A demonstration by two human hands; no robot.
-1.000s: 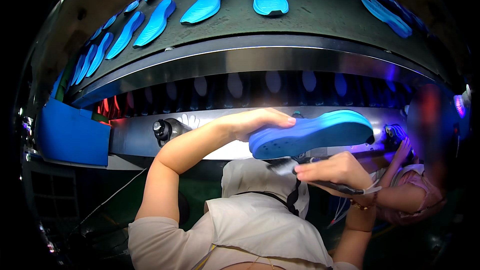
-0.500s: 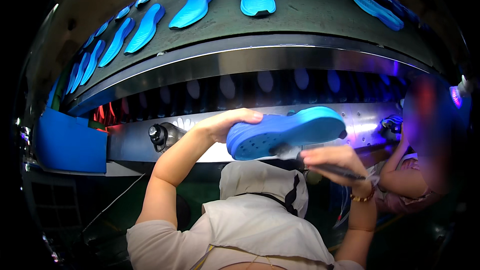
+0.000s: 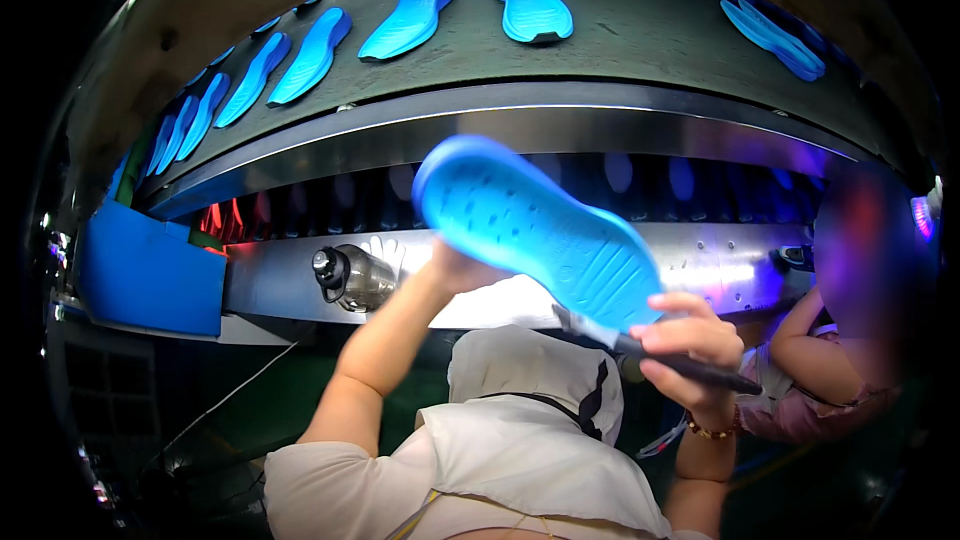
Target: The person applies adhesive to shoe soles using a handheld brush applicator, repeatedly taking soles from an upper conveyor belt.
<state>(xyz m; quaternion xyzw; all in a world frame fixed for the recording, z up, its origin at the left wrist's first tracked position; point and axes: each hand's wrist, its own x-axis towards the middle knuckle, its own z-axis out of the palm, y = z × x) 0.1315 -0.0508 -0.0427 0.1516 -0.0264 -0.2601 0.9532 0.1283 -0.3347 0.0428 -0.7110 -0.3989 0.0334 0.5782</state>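
Observation:
A bright blue shoe sole [image 3: 545, 230] is held up in front of me, slanting from upper left to lower right. Its broad dimpled end is at the upper left, its ridged end near my right hand. My left hand [image 3: 465, 265] grips it from below at the broad end, fingers mostly hidden behind it. My right hand [image 3: 690, 340] is closed round the black handle of a brush [image 3: 715, 373]. The brush's pale ferrule and dark tip lie by the sole's lower edge; whether the tip touches it I cannot tell. My right fingertips are close to the ridged end.
Several blue soles [image 3: 410, 18] lie on the dark conveyor belt [image 3: 640, 30], behind a metal rail [image 3: 500, 105]. A bottle with a black lid [image 3: 355, 278] stands on the metal ledge [image 3: 270, 280], right of a blue panel [image 3: 150, 270]. Another person [image 3: 825, 360] sits at the right.
The sole has turned and risen, so its dimpled, ridged face shows more fully. The brush has shifted from the dimpled side to the lower edge.

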